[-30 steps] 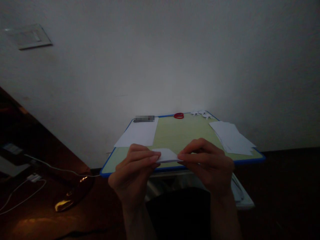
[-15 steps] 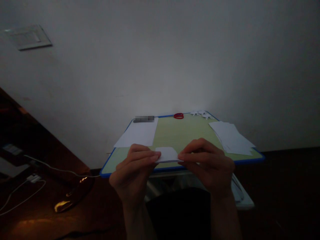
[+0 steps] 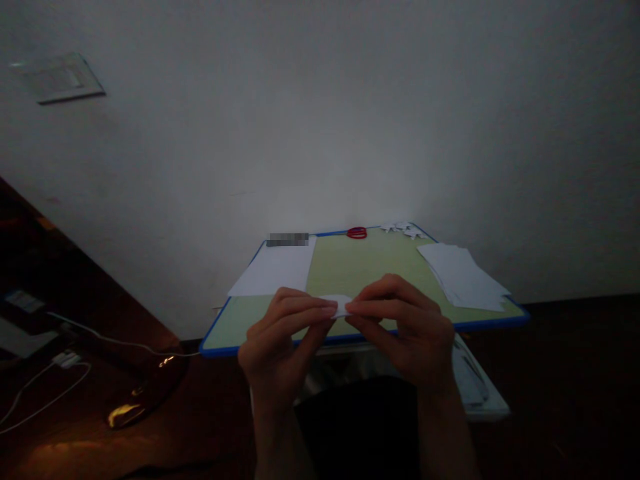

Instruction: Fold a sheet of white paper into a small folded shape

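Paper (image 3: 339, 304), a small white folded piece, was pinched at both ends and held in the air just over the near edge of the green board (image 3: 350, 270). The left hand (image 3: 280, 340) had its thumb and fingertips closed narrowly on the left end, and the right hand (image 3: 407, 327) was closed the same way on the right end. The fingertips of the two hands nearly met, so only a sliver of white showed between them. Such a tight grip from both sides probably served to press the fold flat.

Beyond the hands the board lay level, its blue rim catching the dim light. A single white sheet (image 3: 277, 270) lay on its left part and a loose stack of sheets (image 3: 463, 275) on its right, both well apart from the hands, perhaps laid there within easy reach. At the far edge sat a red looped object (image 3: 357, 232) — too small to identify — and some small white paper shapes (image 3: 403, 228). A white cable (image 3: 100, 337) trailed over the dark floor to the left. Nothing stood between the hands and the board.
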`<state>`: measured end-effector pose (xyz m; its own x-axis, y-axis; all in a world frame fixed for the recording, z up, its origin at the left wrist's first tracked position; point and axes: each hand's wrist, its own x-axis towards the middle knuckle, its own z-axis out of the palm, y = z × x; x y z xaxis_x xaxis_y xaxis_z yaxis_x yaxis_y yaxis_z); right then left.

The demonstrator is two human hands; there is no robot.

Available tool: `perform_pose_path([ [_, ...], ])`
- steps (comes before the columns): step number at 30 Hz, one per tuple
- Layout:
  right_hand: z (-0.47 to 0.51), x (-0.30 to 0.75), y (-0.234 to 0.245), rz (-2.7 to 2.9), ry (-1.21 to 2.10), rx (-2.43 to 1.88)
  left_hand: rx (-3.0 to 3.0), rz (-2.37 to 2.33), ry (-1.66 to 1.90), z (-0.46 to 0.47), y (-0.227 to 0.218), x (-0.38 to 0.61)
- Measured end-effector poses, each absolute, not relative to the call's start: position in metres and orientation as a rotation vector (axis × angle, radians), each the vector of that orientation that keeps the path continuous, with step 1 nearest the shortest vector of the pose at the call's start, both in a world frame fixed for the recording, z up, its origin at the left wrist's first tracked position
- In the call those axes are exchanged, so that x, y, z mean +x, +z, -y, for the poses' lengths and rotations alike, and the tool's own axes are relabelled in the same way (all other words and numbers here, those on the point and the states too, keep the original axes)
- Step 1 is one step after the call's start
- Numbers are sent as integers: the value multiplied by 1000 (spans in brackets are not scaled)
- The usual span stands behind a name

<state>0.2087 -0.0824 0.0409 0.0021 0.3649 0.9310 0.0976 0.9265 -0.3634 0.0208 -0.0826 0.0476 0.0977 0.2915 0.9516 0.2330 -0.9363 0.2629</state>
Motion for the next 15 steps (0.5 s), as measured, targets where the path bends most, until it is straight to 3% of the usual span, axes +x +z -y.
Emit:
perform_pose_path([
  [15,81,211,41,1610,183,-398,2216,-549,2023,83,47,23],
])
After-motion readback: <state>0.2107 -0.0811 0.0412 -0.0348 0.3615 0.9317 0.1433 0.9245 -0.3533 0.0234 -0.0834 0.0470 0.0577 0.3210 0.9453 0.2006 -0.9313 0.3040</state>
